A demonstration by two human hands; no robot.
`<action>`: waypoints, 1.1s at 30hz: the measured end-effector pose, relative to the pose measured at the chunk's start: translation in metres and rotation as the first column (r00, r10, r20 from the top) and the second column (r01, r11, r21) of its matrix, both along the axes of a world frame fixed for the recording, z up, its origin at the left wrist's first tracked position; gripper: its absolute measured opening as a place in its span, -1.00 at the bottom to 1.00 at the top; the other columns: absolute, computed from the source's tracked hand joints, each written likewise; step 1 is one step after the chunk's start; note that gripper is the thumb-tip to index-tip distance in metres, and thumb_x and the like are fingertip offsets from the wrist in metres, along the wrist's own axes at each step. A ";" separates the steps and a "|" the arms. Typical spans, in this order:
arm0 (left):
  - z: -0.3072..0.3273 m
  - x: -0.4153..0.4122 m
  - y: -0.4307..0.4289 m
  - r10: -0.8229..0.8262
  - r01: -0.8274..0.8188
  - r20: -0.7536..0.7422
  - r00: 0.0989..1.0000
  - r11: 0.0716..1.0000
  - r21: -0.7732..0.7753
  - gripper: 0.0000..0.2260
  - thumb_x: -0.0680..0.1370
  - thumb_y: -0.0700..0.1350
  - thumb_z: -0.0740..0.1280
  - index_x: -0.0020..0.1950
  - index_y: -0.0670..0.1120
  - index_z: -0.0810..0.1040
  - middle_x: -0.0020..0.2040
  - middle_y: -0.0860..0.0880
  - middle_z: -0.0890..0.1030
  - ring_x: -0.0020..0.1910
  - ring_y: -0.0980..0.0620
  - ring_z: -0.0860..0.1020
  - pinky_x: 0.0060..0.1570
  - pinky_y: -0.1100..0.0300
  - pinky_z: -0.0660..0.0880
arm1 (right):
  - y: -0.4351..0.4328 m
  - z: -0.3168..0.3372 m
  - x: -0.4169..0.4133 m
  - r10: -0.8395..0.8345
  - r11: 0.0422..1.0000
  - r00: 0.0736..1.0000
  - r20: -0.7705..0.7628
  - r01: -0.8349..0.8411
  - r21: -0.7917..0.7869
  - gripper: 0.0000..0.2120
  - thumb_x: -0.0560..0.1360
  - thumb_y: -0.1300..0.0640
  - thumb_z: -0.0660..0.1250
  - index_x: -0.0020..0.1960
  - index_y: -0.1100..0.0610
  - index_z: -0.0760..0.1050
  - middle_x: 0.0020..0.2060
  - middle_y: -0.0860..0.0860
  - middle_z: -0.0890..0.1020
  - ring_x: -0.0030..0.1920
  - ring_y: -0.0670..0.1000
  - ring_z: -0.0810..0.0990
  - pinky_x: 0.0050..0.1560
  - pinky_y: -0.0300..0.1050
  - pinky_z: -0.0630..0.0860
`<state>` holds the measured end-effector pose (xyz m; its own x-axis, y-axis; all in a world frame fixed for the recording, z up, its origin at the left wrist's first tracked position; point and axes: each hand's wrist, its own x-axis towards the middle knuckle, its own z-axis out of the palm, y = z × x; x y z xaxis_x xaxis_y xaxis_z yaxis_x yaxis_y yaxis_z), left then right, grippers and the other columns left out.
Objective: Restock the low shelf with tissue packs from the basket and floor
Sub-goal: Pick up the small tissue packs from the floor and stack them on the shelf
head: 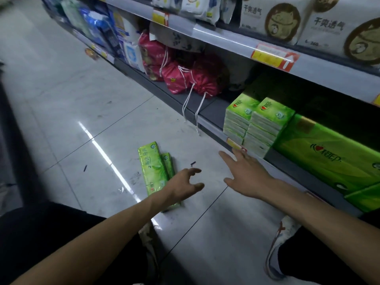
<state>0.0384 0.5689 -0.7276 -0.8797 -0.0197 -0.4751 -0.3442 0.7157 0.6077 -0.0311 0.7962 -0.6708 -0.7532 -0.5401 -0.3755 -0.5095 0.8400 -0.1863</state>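
Two long green tissue packs (153, 169) lie side by side on the tiled floor. My left hand (185, 185) hovers just right of them, fingers loosely curled and holding nothing; my forearm hides their near ends. My right hand (244, 175) is spread flat, fingers straight, close to the front edge of the low shelf (211, 114). On that shelf stand two stacks of green tissue packs (257, 123), with large flat green tissue packages (329, 155) to their right. No basket is in view.
Red drawstring bags (185, 77) sit further left on the low shelf, their white cords hanging over its edge. Blue and white packages (107, 36) fill the far end. The upper shelf (226, 41) holds white packs. My shoe (279, 241) is by the shelf base.
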 end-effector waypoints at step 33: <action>-0.095 -0.005 -0.081 0.752 -0.723 -0.085 0.654 0.587 -0.365 0.06 0.35 0.22 0.58 0.62 -0.12 0.03 0.40 -0.28 0.39 0.39 -0.31 0.40 0.27 -0.21 0.48 | -0.031 -0.026 0.008 0.275 0.945 0.952 0.136 -0.294 0.141 -0.43 0.66 -0.08 0.20 0.61 0.01 0.14 0.49 0.17 0.28 0.42 0.21 0.36 0.29 0.09 0.49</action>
